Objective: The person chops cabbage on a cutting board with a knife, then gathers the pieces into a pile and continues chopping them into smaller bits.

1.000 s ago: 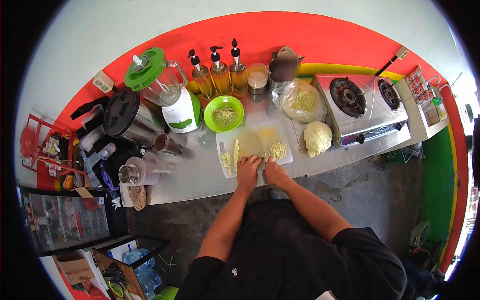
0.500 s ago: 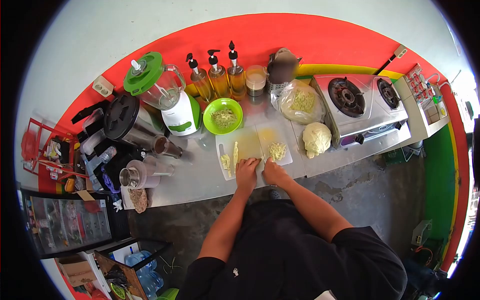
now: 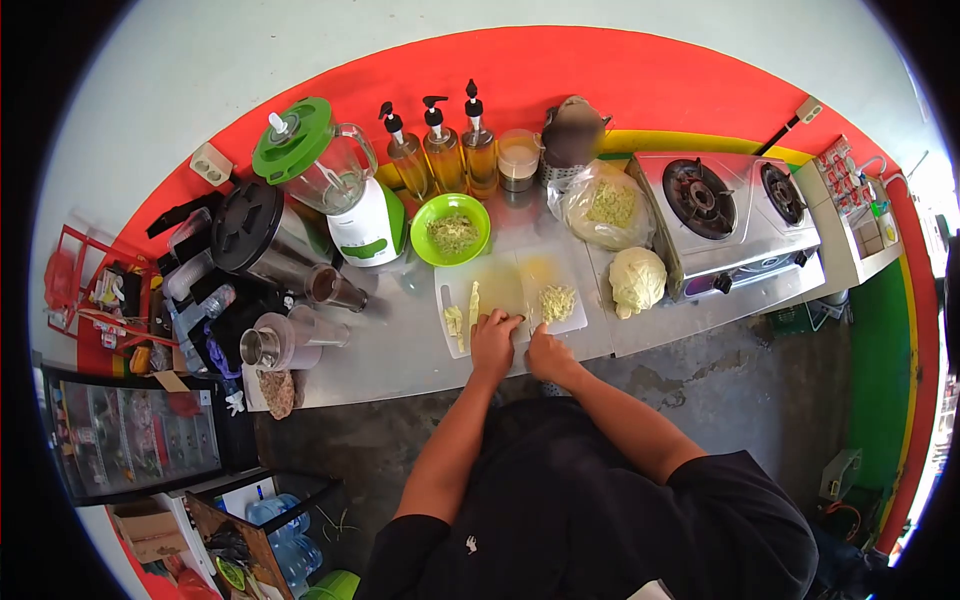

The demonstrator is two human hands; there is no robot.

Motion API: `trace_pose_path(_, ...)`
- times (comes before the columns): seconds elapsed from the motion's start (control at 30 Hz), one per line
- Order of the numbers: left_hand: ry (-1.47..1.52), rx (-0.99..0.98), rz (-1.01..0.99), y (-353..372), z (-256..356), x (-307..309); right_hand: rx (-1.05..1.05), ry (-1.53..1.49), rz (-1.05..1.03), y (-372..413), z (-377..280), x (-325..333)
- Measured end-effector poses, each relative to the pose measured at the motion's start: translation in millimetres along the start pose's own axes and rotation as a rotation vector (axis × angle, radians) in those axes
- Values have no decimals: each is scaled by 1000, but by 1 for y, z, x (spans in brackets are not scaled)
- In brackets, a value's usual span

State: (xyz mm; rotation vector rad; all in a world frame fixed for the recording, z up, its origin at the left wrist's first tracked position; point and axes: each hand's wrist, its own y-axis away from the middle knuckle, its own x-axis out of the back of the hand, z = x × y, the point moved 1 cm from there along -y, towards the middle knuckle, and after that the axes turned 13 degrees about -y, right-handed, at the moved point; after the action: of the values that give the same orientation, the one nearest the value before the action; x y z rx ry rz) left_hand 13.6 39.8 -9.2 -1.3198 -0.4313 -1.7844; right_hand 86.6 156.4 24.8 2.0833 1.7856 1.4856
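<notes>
Steel counter [image 3: 395,360], red wall [image 3: 540,65], and the action's at the near edge!

Forearms [image 3: 452,437] slant inward from the near side, elbows wide, wrists converging at the white cutting board [image 3: 505,270]. Left hand [image 3: 494,342] is palm down over the near part, fingers bent and bunched, 1 digit poking out to the right; what lies beneath, can't tell. Right hand [image 3: 549,357] sits just beside it, curled tighter, 1 finger pointing to the far side; from above the palm is hidden, so no call on what it has hold of. On the board, pale vegetable pieces [image 3: 454,321] lie left of the left hand, and shredded cabbage [image 3: 557,303] heaps up at the right, just beyond the right hand. Farther off, a green bowl [image 3: 419,232] of shreds [image 3: 453,234] at far left, a whole cabbage [image 3: 637,282] to the right, and 3 pump bottles [image 3: 444,160] near the wall!
</notes>
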Motion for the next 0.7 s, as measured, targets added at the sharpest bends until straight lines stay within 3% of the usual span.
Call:
trace_pose_path(0.43,64,48,-28,-3,-3,-3,17,-19,28,-5,2,-4)
trace_pose_path(0.7,149,168,-178,-12,-4,-4,19,-65,-41,-3,-2,3)
